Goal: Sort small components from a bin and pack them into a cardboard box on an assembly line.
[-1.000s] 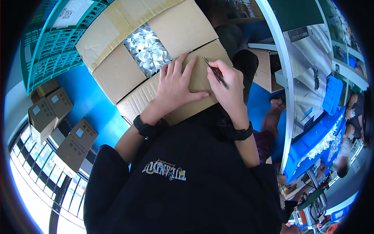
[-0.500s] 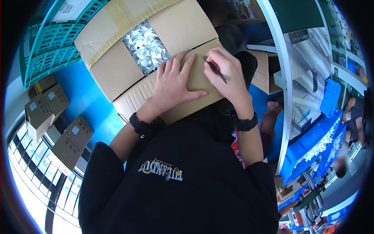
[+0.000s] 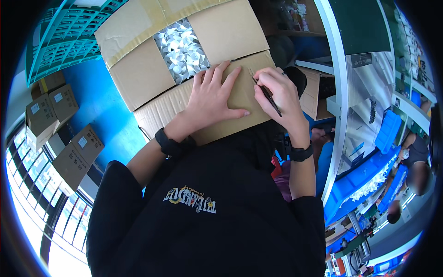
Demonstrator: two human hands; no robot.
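A large cardboard box (image 3: 228, 27) lies before me. Its flaps are folded in, leaving a gap in the middle through which many small white curved pieces (image 3: 181, 51) show. My left hand (image 3: 210, 99) rests flat on the near flap (image 3: 240, 99), fingers spread and thumb pointing right. At the right part of that flap, my right hand (image 3: 279, 94) grips a slim dark pen-shaped tool (image 3: 270, 100) between thumb and fingers. Its lower end points at the cardboard, beside a few thin dark lines; whether the tip touches is too small to tell.
A teal plastic crate (image 3: 69, 39) stands at upper left. Cardboard cartons (image 3: 76, 159) sit by the railing on the left, near the blue floor (image 3: 94, 99). On the right are a white frame post (image 3: 339, 92) and a blue tray (image 3: 364, 187) of white pieces. Other people are further right.
The box and both hands sit slightly further right in view, as the whole scene has shifted. My left hand stays flat on the flap; my right hand keeps its grip on the pen-shaped tool.
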